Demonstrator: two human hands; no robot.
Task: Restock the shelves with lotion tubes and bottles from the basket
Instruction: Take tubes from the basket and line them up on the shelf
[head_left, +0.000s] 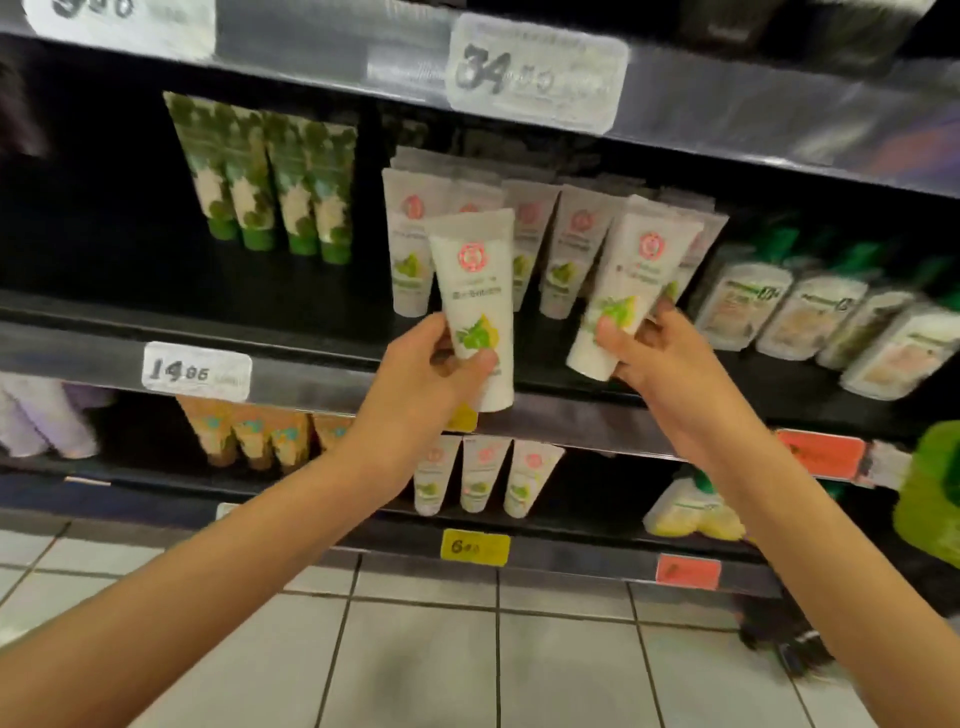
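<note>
Store shelf (322, 358) is motion-blurred. Left hand (431, 374) grips a white lotion tube (475, 291) upright, just in front of the matching row (571, 249). Right hand (665, 364) pinches a second tube (623, 280) (label text unreadable), tilted, at the row's right end.

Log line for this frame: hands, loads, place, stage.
left hand: grips white lotion tube | right hand: grips second white tube | place: before matching tube row, middle shelf | stage: neither shelved yet
</note>
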